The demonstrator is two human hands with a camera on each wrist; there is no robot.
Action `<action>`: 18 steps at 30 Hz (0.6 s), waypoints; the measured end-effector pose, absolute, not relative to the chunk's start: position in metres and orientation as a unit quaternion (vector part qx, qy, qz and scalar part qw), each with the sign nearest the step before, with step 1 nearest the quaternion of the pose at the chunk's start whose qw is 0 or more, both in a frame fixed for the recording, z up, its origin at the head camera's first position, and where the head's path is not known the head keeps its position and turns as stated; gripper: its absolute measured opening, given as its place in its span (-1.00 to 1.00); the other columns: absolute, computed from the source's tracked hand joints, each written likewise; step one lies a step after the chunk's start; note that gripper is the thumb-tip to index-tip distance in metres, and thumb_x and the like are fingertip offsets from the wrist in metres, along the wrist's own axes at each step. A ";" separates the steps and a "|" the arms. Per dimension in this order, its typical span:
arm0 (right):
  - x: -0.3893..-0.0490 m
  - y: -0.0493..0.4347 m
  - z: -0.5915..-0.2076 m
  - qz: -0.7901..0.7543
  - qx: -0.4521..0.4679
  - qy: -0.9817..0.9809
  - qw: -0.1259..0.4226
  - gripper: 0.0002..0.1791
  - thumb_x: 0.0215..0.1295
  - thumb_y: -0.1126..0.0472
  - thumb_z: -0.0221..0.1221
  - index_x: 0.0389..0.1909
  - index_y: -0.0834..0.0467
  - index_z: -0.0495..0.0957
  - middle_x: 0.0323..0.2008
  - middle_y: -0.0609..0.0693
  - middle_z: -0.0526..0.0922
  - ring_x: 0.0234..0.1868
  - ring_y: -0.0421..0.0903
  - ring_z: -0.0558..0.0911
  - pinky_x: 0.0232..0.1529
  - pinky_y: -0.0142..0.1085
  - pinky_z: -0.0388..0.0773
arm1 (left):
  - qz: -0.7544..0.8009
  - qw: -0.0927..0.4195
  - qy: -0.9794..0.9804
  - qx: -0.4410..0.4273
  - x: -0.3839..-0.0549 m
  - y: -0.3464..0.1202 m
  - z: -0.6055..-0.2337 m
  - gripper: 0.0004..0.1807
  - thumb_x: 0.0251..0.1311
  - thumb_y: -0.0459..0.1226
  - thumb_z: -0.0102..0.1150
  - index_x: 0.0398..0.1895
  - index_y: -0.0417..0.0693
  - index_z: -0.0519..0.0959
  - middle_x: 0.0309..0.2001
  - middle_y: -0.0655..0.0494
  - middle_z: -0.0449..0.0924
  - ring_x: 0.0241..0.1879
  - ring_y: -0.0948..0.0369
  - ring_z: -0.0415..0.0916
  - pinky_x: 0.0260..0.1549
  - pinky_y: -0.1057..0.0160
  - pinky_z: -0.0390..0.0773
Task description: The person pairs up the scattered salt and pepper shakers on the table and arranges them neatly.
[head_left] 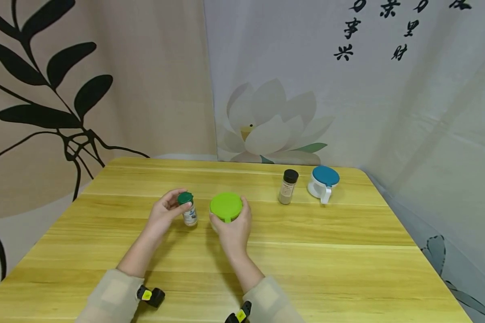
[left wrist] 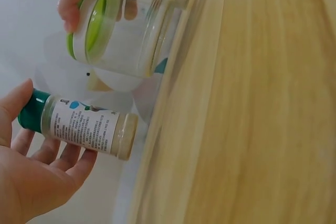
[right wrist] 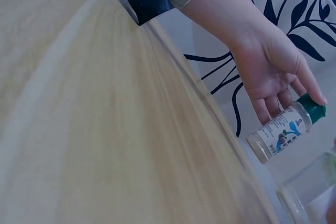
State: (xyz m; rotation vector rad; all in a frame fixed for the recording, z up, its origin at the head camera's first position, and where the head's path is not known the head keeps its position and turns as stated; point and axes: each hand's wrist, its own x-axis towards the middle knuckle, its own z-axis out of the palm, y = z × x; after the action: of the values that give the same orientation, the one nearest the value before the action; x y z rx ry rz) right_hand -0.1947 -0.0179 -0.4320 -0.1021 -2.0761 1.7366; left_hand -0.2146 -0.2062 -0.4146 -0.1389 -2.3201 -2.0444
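My left hand [head_left: 161, 214] grips a small seasoning shaker [head_left: 191, 216] with a green cap and a printed label. Its thumb lies on the cap side, and the fingers reach around behind, as the left wrist view shows with the shaker [left wrist: 86, 124]. Just to the right, my right hand [head_left: 232, 233] holds a clear glass jar [left wrist: 126, 38] by its bright green lid [head_left: 226, 206]. Both containers hang slightly above the table, side by side and apart. In the right wrist view the jar [right wrist: 310, 187] is partly cut off by the frame edge.
Toward the back right of the wooden table [head_left: 331, 269] stand a black-capped shaker [head_left: 287, 188] and a white handled container with a blue lid [head_left: 324, 184]. Behind the table hangs a printed curtain [head_left: 266, 54].
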 end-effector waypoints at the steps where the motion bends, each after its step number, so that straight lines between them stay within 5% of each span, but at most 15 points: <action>1: -0.195 -0.018 -0.432 0.626 -0.038 -0.749 0.216 0.03 -0.15 0.13 0.52 0.36 0.21 0.19 0.18 0.12 0.37 0.13 0.08 0.41 0.10 0.09 0.33 | -0.661 0.022 -0.749 -0.042 -0.215 -0.207 -0.415 -0.33 0.20 -0.09 0.29 0.31 -0.16 0.31 0.11 0.03 0.46 0.06 0.16 0.40 0.05 0.25 0.38; 18: -0.199 -0.029 -0.442 0.619 -0.046 -0.753 0.219 0.02 -0.16 0.14 0.52 0.35 0.22 0.20 0.18 0.14 0.38 0.16 0.10 0.40 0.14 0.09 0.31 | -0.674 0.005 -0.737 -0.044 -0.218 -0.213 -0.419 -0.37 0.24 -0.13 0.25 0.30 -0.17 0.31 0.05 0.11 0.51 0.03 0.21 0.42 0.09 0.18 0.31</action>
State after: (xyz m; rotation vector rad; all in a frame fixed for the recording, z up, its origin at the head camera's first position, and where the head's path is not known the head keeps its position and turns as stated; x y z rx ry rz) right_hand -0.1993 -0.0293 -0.4419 -0.1278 -2.0828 1.7122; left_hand -0.2178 -0.2130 -0.4188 -0.1387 -2.3088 -2.1108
